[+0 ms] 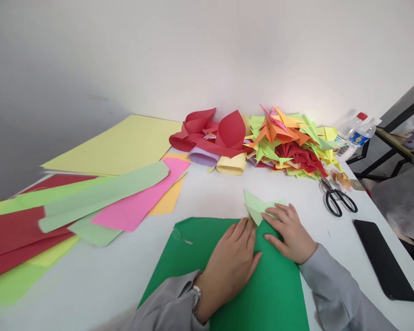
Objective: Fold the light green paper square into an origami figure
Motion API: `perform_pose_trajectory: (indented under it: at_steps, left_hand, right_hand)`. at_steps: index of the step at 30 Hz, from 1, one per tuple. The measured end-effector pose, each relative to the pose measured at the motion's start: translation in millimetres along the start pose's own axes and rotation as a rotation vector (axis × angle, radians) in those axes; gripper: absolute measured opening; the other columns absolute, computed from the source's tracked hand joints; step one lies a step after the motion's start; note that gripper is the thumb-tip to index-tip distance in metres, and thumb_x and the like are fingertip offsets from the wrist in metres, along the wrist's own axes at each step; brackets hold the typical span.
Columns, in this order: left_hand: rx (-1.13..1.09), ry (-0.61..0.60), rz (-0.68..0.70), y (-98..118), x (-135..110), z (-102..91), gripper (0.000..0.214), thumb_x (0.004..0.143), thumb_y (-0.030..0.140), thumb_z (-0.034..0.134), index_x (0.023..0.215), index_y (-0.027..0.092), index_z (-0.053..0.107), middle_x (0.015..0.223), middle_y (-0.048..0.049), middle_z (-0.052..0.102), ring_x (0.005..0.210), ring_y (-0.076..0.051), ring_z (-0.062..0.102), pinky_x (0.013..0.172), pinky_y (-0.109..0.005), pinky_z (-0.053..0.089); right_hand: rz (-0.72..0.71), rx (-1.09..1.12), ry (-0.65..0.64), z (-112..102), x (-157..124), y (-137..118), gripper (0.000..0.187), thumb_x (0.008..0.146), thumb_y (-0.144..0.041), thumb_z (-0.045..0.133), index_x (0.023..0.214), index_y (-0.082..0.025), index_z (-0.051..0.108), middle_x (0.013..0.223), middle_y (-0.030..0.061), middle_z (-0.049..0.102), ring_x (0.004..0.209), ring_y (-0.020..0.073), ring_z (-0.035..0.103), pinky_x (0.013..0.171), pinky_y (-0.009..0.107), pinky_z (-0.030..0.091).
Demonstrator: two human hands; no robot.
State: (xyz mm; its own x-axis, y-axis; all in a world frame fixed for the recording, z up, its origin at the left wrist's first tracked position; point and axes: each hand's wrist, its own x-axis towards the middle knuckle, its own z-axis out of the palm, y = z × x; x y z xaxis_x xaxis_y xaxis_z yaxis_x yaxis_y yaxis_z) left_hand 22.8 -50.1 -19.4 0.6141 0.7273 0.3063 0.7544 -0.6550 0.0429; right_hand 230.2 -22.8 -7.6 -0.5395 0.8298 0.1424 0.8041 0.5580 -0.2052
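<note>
A small folded piece of pale green paper lies at the far edge of a large dark green sheet. My left hand rests flat on the sheet, fingers stretched out and close together, its fingertips at the folded paper's near edge. From the right, my right hand presses on the same paper with its fingers spread; its thumb lies lower, over the green sheet. Part of the folded paper is hidden under the fingers of both hands.
Loose coloured paper strips and a pale yellow sheet lie left. Along the wall are rolled red papers and a heap of folded paper shapes. Scissors, a black phone and plastic bottles are right.
</note>
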Motion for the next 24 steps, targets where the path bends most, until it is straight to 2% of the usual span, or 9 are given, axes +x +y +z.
perform_pose_trajectory:
  at_steps: [3, 10, 15, 21, 24]
  left_hand:
    - [0.011, -0.031, -0.001, 0.7, 1.3, -1.5, 0.046, 0.095, 0.036, 0.04, 0.127, 0.006, 0.051, 0.131, -0.0195, 0.055, 0.123, -0.033, 0.049, 0.098, -0.044, 0.039]
    - [0.025, -0.006, -0.028, 2.7, 2.7, -3.4, 0.045, 0.092, 0.037, 0.046, 0.122, 0.005, 0.054, 0.127, -0.0224, 0.056, 0.12, -0.036, 0.049, 0.096, -0.045, 0.04]
    - [0.01, 0.003, -0.098, 0.4, 1.3, -1.9, 0.053, 0.093, 0.045, 0.043, 0.128, 0.006, 0.051, 0.131, -0.0191, 0.054, 0.118, -0.034, 0.049, 0.094, -0.045, 0.041]
    - [-0.021, 0.059, -0.193, -0.6, 3.4, -3.4, 0.053, 0.089, 0.049, 0.048, 0.123, 0.011, 0.055, 0.12, -0.0169, 0.057, 0.111, -0.033, 0.051, 0.093, -0.046, 0.04]
    - [-0.039, 0.04, -0.202, -0.9, 5.3, -6.0, 0.05, 0.087, 0.049, 0.05, 0.12, 0.011, 0.057, 0.116, -0.0162, 0.057, 0.108, -0.032, 0.052, 0.091, -0.047, 0.041]
  right_hand:
    - [0.006, -0.002, -0.012, -0.6, 0.2, -0.5, 0.044, 0.092, -0.037, 0.048, 0.133, -0.02, 0.052, 0.133, 0.0127, 0.052, 0.127, 0.0343, 0.036, 0.107, 0.064, 0.021]
    - [0.003, -0.027, -0.006, 0.0, 0.3, -0.5, 0.045, 0.092, -0.037, 0.049, 0.134, -0.021, 0.051, 0.133, 0.0124, 0.052, 0.127, 0.0338, 0.037, 0.107, 0.062, 0.022]
    - [0.015, -0.057, -0.011, -1.8, 2.3, -4.7, 0.047, 0.092, -0.041, 0.049, 0.134, -0.022, 0.05, 0.132, 0.0128, 0.053, 0.126, 0.0336, 0.037, 0.106, 0.061, 0.023]
    - [0.017, -0.098, -0.016, -2.5, 4.9, -8.1, 0.053, 0.091, -0.047, 0.048, 0.139, -0.024, 0.044, 0.13, 0.0129, 0.053, 0.124, 0.0341, 0.039, 0.105, 0.062, 0.024]
    - [0.017, -0.091, -0.018, -1.8, 4.8, -7.7, 0.052, 0.092, -0.048, 0.047, 0.139, -0.024, 0.045, 0.13, 0.0129, 0.052, 0.124, 0.0341, 0.038, 0.105, 0.062, 0.023]
